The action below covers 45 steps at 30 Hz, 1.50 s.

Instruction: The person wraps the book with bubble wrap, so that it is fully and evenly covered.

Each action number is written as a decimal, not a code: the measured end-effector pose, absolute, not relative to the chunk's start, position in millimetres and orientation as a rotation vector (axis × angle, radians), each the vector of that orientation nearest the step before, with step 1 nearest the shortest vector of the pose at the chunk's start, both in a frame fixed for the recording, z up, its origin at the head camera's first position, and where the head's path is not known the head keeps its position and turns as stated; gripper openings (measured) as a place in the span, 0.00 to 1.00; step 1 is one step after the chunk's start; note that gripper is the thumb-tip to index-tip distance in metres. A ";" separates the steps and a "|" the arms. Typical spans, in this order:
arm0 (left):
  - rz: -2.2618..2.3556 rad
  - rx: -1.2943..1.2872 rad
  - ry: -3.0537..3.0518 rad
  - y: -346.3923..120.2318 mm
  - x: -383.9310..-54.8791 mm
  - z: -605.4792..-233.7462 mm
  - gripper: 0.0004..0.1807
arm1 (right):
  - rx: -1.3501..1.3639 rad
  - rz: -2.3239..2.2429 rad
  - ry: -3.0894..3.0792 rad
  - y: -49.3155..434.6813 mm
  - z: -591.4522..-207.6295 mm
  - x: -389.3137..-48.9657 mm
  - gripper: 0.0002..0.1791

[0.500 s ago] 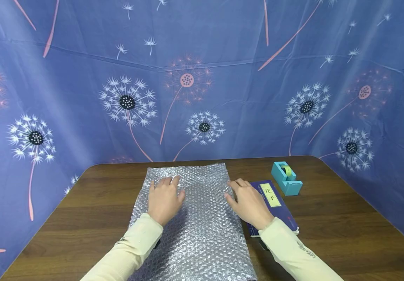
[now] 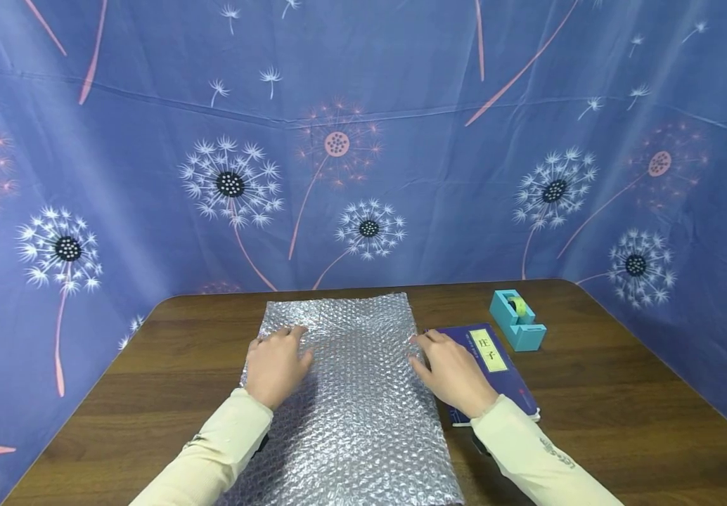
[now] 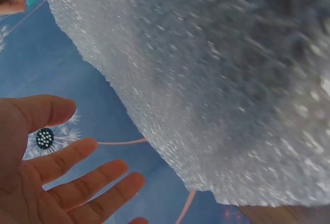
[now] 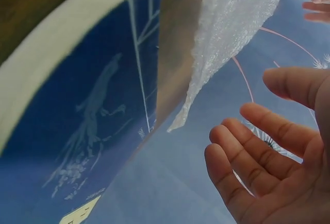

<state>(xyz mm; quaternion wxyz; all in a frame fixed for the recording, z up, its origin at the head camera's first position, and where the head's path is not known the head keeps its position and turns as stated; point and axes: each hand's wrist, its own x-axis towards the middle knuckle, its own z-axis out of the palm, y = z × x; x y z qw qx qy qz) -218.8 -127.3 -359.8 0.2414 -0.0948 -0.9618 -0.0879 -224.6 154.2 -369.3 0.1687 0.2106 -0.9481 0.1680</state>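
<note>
A sheet of bubble wrap [image 2: 363,422] lies lengthwise on the wooden table, filling much of the left wrist view too. Over its left part is my left hand [image 2: 277,367], fingers spread and relaxed; the left wrist view shows the palm [image 3: 31,188] holding nothing. My right hand [image 2: 455,372] hovers near the sheet's right edge, partly covering a dark blue book [image 2: 518,390] with a yellow title label. In the right wrist view its fingers [image 4: 252,157] bend loosely around nothing, apart from both the book cover [image 4: 93,116] and the bubble wrap [image 4: 232,23].
A turquoise tape dispenser [image 2: 526,336] with a yellow-green roll stands behind the book, to the right. Brown tabletop [image 2: 148,393] shows on both sides of the sheet. A blue curtain [image 2: 439,211] with dandelion prints hangs behind the table.
My left hand has shifted left and a little nearer the body across the bubble wrap. The right hand has moved only slightly toward the body. The sheet, book and dispenser stay where they were.
</note>
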 end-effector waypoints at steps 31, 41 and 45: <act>-0.306 -0.185 -2.936 -175.1 -216.8 -367.1 0.24 | 0.726 0.431 -2.830 156.0 -374.6 -211.8 0.20; -0.310 -0.202 -3.000 -178.0 -216.1 -369.6 0.26 | 0.806 0.431 -2.883 157.5 -374.8 -201.2 0.19; -0.333 -0.195 -3.058 -178.8 -216.5 -370.4 0.25 | 0.835 0.433 -2.898 157.5 -376.8 -200.5 0.19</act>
